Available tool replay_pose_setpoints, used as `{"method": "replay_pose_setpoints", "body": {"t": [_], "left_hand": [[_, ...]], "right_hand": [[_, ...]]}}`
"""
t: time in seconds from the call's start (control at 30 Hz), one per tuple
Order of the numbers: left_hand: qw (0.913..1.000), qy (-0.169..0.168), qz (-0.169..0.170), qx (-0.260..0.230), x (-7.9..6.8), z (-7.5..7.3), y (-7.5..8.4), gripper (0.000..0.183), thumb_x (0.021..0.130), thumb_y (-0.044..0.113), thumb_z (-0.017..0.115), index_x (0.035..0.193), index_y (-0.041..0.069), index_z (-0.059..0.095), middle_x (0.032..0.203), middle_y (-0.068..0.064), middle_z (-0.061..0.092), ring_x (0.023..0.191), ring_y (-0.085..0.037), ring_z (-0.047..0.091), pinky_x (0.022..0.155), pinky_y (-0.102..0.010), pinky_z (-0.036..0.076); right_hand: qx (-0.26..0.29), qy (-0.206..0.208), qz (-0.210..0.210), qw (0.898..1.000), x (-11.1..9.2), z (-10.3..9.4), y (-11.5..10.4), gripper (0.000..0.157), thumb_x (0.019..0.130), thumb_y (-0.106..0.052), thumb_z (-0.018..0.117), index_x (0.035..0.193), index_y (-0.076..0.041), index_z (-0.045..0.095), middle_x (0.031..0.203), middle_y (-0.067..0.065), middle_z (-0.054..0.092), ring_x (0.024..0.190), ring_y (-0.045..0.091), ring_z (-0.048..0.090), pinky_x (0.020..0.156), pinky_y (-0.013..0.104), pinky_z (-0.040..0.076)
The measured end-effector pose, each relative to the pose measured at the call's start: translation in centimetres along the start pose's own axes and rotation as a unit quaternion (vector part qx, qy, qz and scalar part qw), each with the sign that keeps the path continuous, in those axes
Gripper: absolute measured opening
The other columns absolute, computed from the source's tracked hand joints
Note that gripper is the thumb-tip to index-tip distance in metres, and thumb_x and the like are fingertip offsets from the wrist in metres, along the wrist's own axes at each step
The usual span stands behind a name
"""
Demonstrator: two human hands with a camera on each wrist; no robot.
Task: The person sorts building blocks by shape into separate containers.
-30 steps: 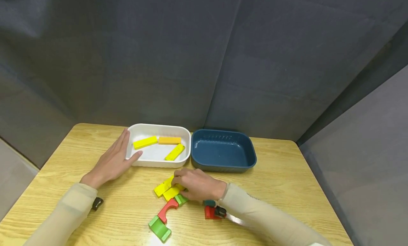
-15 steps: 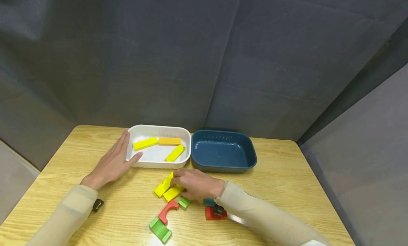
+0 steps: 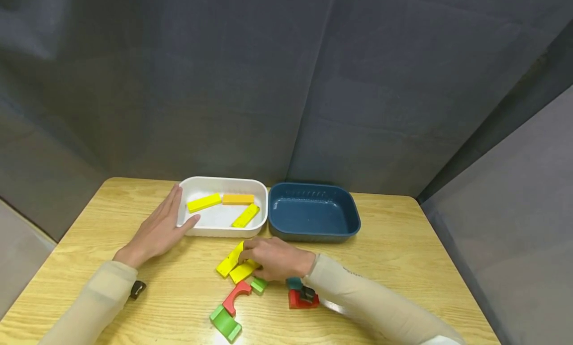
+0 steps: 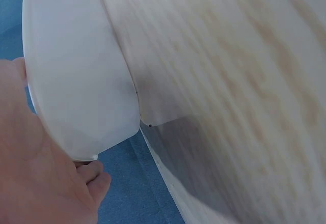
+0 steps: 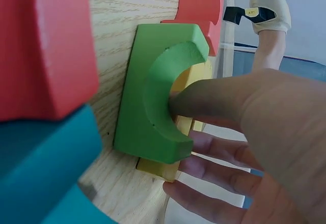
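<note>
Fingers point(image 5: 224, 175) of the right hand point(image 3: 277, 258) curl round the nearer yellow block point(image 3: 242, 272) on the tabletop point(image 3: 394, 265), thumb on its near side, a hold that appears meant to take the slim piece across its width. How hard they squeeze cannot be told. Another yellow block point(image 3: 229, 261) lies just beside it, nearly parallel. Close to the thumb sits a green arch point(image 5: 136, 91), its notch seemingly giving the thumb room to reach in.

Nearer the person, a red arch point(image 3: 235, 297) and a green notched block point(image 3: 226, 323) lie end to end, while a red block point(image 3: 296, 300) and a teal block point(image 3: 294, 284) rest near the right wrist, outside the hold.

Across the work, the left hand point(image 3: 154, 234) lays extended fingers along the left end of a white tray point(image 3: 208, 230), thumb over the near rim, probably to steady it. Inside, 2 yellow pieces point(image 3: 203, 203) and 1 orange block point(image 3: 238, 200) lie flat and spread out. A blue tray point(image 3: 313, 235) stands just beside it, both trays set beyond the loose blocks, apparently for easy reach.
</note>
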State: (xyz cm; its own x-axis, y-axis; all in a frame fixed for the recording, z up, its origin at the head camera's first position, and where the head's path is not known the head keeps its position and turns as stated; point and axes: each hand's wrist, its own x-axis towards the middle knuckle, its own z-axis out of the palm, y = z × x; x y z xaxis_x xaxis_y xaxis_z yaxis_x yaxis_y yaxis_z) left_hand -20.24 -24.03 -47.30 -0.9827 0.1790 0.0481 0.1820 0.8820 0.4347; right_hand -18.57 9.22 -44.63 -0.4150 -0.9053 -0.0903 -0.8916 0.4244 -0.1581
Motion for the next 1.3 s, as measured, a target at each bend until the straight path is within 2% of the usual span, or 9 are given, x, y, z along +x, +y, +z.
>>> {"method": "replay_pose_setpoints", "body": {"t": [0.23,0.5,0.7,0.87,1.0,1.2,1.3], "left_hand": [[1.0,0.002,0.005,0.0,0.1,0.1,-0.1,0.105,0.106,0.071,0.043,0.171,0.004,-0.007,0.179,-0.011,-0.014,0.165,-0.044,0.006,0.127,-0.069,0.019],[0.9999,0.005,0.009,0.0,0.0,0.2,-0.2,0.105,0.106,0.07,0.043,0.171,0.004,-0.007,0.18,-0.013,-0.012,0.164,-0.044,0.007,0.126,-0.069,0.02],[0.9999,0.007,0.01,0.001,0.0,0.1,-0.2,0.105,0.106,0.07,0.043,0.171,0.004,-0.007,0.179,-0.011,-0.014,0.164,-0.044,0.008,0.126,-0.069,0.02],[0.9999,0.007,0.009,0.002,0.0,0.2,-0.1,0.105,0.106,0.069,0.044,0.171,0.004,-0.007,0.18,-0.015,-0.01,0.164,-0.045,0.008,0.126,-0.07,0.02],[0.9999,0.007,0.008,0.0,-0.1,0.2,-0.1,0.105,0.106,0.069,0.044,0.171,0.004,-0.007,0.18,-0.016,-0.009,0.164,-0.045,0.008,0.126,-0.07,0.021],[0.9999,0.009,0.01,-0.001,-0.1,0.1,-0.1,0.105,0.106,0.069,0.044,0.171,0.004,-0.007,0.18,-0.015,-0.009,0.164,-0.045,0.008,0.126,-0.07,0.021],[0.9999,0.008,0.008,0.001,0.0,0.1,0.0,0.105,0.106,0.07,0.044,0.171,0.004,-0.007,0.18,-0.016,-0.009,0.164,-0.045,0.008,0.126,-0.07,0.021]], "right_hand": [[-0.019,0.007,-0.002,1.0,-0.2,-0.1,0.1,0.036,0.093,-0.025,0.086,0.128,-0.021,0.076,0.106,-0.007,0.061,0.086,0.003,0.051,0.062,0.015,0.041],[-0.001,0.017,0.005,1.0,-0.6,-0.4,0.2,0.037,0.092,-0.023,0.085,0.128,-0.019,0.077,0.104,-0.007,0.06,0.082,0.002,0.051,0.06,0.013,0.041],[-0.007,0.02,0.004,1.0,-0.8,-0.7,0.2,0.037,0.093,-0.023,0.085,0.129,-0.02,0.077,0.109,-0.006,0.064,0.086,0.002,0.054,0.061,0.012,0.042],[-0.006,0.02,0.01,1.0,-0.9,-1.0,0.0,0.038,0.094,-0.025,0.085,0.131,-0.02,0.076,0.116,-0.004,0.067,0.088,0.003,0.055,0.062,0.012,0.042],[-0.004,0.023,0.017,1.0,-1.0,-1.2,-0.1,0.038,0.093,-0.025,0.085,0.13,-0.019,0.077,0.114,-0.005,0.066,0.089,0.004,0.055,0.062,0.012,0.043],[-0.008,0.026,0.034,0.999,-1.2,-1.7,-0.4,0.039,0.093,-0.026,0.086,0.13,-0.02,0.077,0.128,-0.001,0.068,0.1,0.007,0.061,0.069,0.016,0.05],[-0.01,0.027,0.037,0.999,-1.3,-2.0,-0.4,0.038,0.093,-0.026,0.086,0.13,-0.02,0.077,0.128,-0.002,0.068,0.099,0.007,0.061,0.069,0.016,0.049]]}}
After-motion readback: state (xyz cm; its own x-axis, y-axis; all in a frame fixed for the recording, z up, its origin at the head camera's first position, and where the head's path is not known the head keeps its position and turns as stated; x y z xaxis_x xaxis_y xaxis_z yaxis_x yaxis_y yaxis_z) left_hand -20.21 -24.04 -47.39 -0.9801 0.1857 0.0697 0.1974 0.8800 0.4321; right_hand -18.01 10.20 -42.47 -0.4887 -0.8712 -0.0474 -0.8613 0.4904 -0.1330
